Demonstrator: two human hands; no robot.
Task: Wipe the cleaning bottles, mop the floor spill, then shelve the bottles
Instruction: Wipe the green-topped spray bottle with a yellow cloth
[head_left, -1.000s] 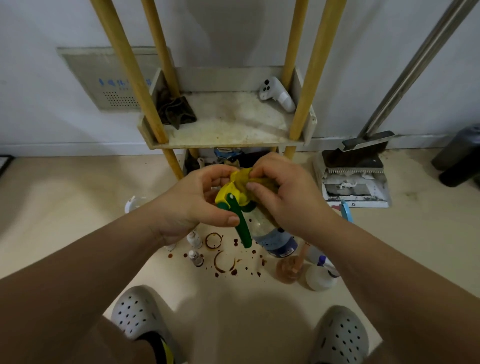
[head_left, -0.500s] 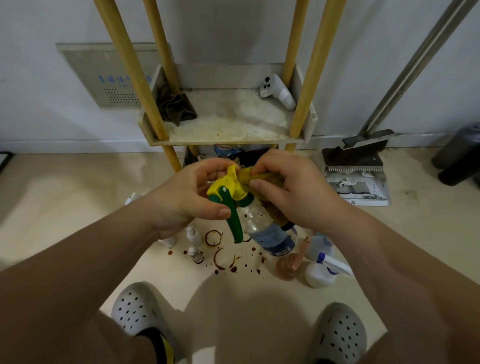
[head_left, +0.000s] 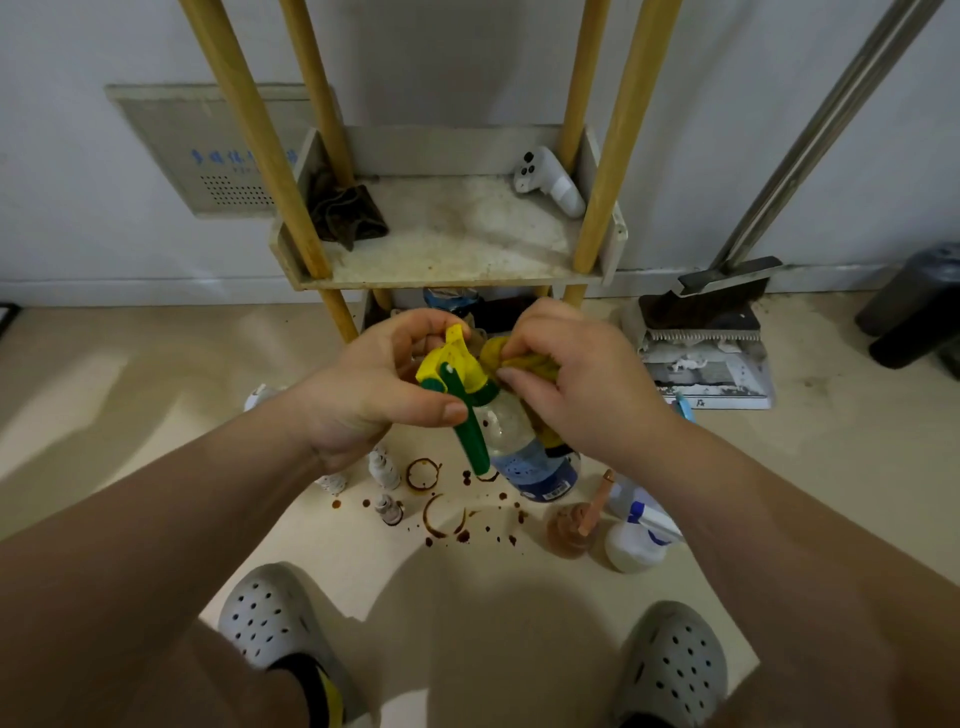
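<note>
Your left hand (head_left: 374, 395) grips the spray bottle (head_left: 519, 447) head, right hand (head_left: 576, 384) pinching a yellow cloth (head_left: 519, 358) against it.

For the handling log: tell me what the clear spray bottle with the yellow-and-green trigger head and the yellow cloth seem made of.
Clear spray bottle: likely glossy transparent plastic, see-through with highlights; its yellow-and-green trigger head looks opaque moulded plastic. Yellow cloth: soft fabric, apparently; it bunches into folds.

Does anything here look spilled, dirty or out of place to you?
Yes. Dark brown drops and ring stains spatter the floor in front of the shelf, among small white bottles. A white spray bottle sits on the floor beside them rather than on the shelf, whose surface looks grimy.
</note>
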